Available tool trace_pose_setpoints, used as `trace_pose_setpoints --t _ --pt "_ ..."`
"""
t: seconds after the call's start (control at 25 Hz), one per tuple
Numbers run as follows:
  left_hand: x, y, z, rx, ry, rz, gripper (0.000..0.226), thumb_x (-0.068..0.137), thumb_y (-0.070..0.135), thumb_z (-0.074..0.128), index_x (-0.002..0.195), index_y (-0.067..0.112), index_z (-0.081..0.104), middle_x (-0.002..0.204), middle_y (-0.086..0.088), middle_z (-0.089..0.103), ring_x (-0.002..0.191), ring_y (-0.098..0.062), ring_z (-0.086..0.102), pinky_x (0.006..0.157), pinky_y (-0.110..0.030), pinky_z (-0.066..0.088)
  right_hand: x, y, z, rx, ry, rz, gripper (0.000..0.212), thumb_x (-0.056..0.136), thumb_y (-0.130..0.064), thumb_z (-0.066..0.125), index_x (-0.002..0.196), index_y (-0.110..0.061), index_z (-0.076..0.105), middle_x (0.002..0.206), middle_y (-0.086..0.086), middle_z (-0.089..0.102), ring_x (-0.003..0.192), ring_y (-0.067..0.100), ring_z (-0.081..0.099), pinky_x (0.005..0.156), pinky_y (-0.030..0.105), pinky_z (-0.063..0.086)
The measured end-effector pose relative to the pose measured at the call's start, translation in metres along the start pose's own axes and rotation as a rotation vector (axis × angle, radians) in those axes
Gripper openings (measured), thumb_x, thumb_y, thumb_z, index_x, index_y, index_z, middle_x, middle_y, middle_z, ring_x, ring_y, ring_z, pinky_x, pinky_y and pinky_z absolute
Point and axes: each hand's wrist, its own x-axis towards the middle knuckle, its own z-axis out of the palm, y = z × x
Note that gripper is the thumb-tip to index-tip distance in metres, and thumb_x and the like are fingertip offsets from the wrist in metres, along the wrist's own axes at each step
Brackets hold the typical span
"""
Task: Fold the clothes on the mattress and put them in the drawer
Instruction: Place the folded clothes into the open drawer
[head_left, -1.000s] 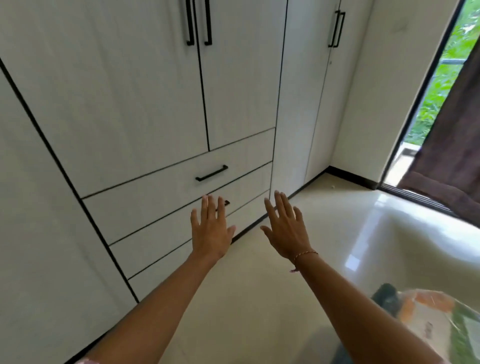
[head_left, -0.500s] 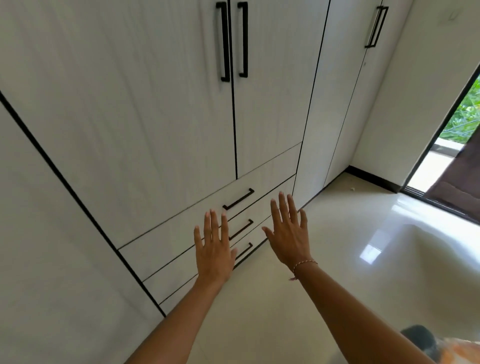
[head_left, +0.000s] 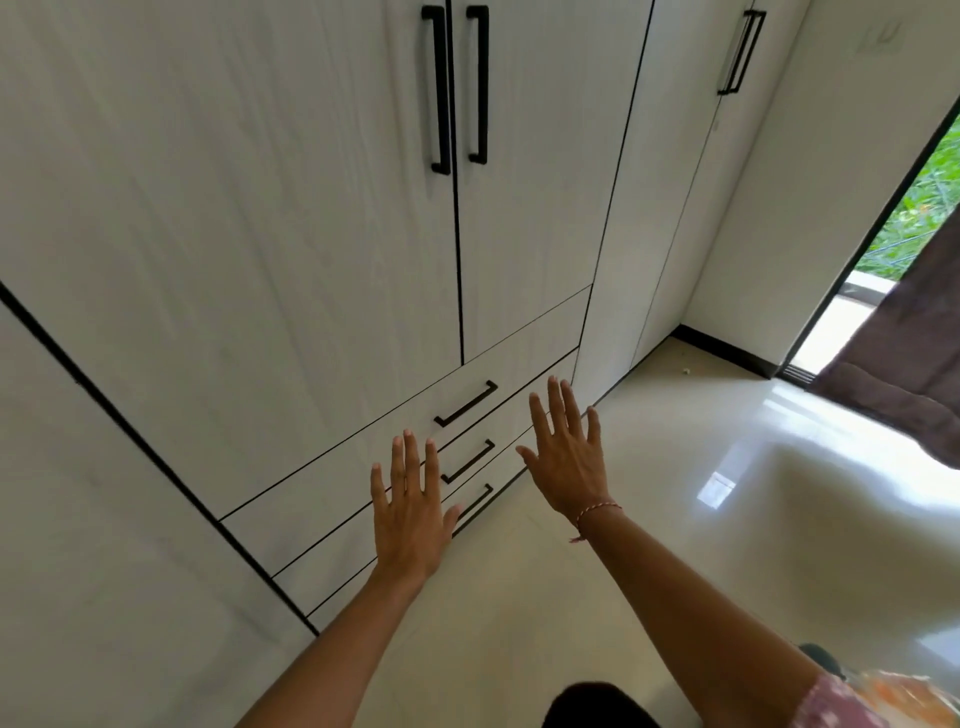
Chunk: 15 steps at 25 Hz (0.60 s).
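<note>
A white wardrobe fills the left and centre. Its three stacked drawers are all closed: top drawer (head_left: 363, 457), middle drawer (head_left: 337, 535), bottom drawer (head_left: 343, 597), each with a black bar handle. My left hand (head_left: 410, 514) is stretched out flat, fingers straight, in front of the middle and bottom drawers, holding nothing. My right hand (head_left: 569, 452) is also flat with fingers spread, beside the drawers' right end, empty. A string bracelet circles my right wrist. No mattress shows; an orange patterned cloth (head_left: 893, 696) is at the bottom right corner.
Tall wardrobe doors with black handles (head_left: 460, 88) stand above the drawers. Glossy cream floor (head_left: 675, 467) spreads to the right. A brown curtain (head_left: 904, 353) hangs by an open glass door at the far right. A dark shape (head_left: 597, 706) sits at the bottom edge.
The view has swung left and closer to the wardrobe, so all three drawer handles show now. Both hands stay raised, flat and empty. The bundle at bottom right has slid mostly out of view.
</note>
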Motion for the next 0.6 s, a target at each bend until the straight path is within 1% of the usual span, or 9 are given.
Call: trace_pose_setpoints --t 0.04,0.08,0.12,0.28,0.44,0.52,0.6 --pt "0.003 -0.003 0.003 0.025 -0.059 -0.032 0.091 0.094 0.058 0.037 0.141 0.015 -0.029 0.146 -0.017 -0.037 0.134 -0.032 -0.035 0.109 -0.048 -0.019 0.004 -0.003 0.002 0.009 -0.008 0.010 0.075 0.098 -0.053 0.029 0.144 -0.019 -0.019 0.149 0.010 -0.032 0.137 0.028 -0.031 0.113 0.049 -0.015" --pt "0.006 -0.007 0.007 0.044 -0.077 -0.046 0.091 0.095 0.058 0.032 0.137 0.014 -0.036 0.142 -0.016 -0.043 0.130 -0.031 -0.041 0.107 -0.047 -0.023 0.007 -0.006 0.007 0.012 -0.016 0.016 0.075 0.098 -0.054 0.027 0.144 -0.019 -0.020 0.149 0.011 -0.033 0.137 0.028 -0.031 0.112 0.049 -0.016" --pt "0.012 -0.009 0.011 0.050 -0.078 -0.051 0.091 0.095 0.059 0.031 0.135 0.014 -0.038 0.141 -0.016 -0.045 0.128 -0.031 -0.043 0.106 -0.047 -0.024 0.009 -0.007 0.012 0.008 -0.017 0.017 0.075 0.097 -0.055 0.026 0.144 -0.019 -0.020 0.148 0.011 -0.033 0.137 0.027 -0.031 0.112 0.049 -0.016" --pt "0.048 -0.019 0.027 0.081 -0.090 -0.037 0.094 0.095 0.058 0.034 0.136 0.010 -0.035 0.141 -0.016 -0.043 0.127 -0.029 -0.044 0.102 -0.048 -0.030 0.035 -0.005 0.041 -0.023 0.004 0.033 0.076 0.097 -0.056 0.026 0.146 -0.017 -0.016 0.149 0.013 -0.032 0.138 0.029 -0.030 0.113 0.052 -0.015" --pt "0.099 -0.021 0.072 0.137 -0.115 0.010 0.095 0.096 0.056 0.034 0.136 0.006 -0.037 0.139 -0.017 -0.047 0.129 -0.028 -0.043 0.098 -0.047 -0.037 0.100 -0.009 0.087 0.004 -0.029 0.031 0.079 0.096 -0.056 0.033 0.145 -0.018 -0.016 0.149 0.012 -0.031 0.137 0.029 -0.031 0.112 0.053 -0.017" --pt "0.122 -0.016 0.104 0.128 -0.205 0.009 0.096 0.096 0.054 0.035 0.136 0.005 -0.037 0.139 -0.017 -0.047 0.130 -0.028 -0.043 0.098 -0.047 -0.038 0.132 -0.016 0.121 0.064 -0.091 0.042 0.079 0.096 -0.055 0.033 0.145 -0.019 -0.017 0.149 0.011 -0.033 0.137 0.029 -0.030 0.112 0.052 -0.018" --pt "0.157 -0.012 0.147 0.153 -0.257 0.035 0.092 0.097 0.049 0.037 0.137 0.006 -0.034 0.146 -0.018 -0.038 0.132 -0.028 -0.040 0.098 -0.047 -0.039 0.172 -0.021 0.170 0.109 -0.105 0.108 0.077 0.097 -0.055 0.029 0.145 -0.019 -0.020 0.149 0.010 -0.035 0.138 0.028 -0.031 0.113 0.053 -0.017"
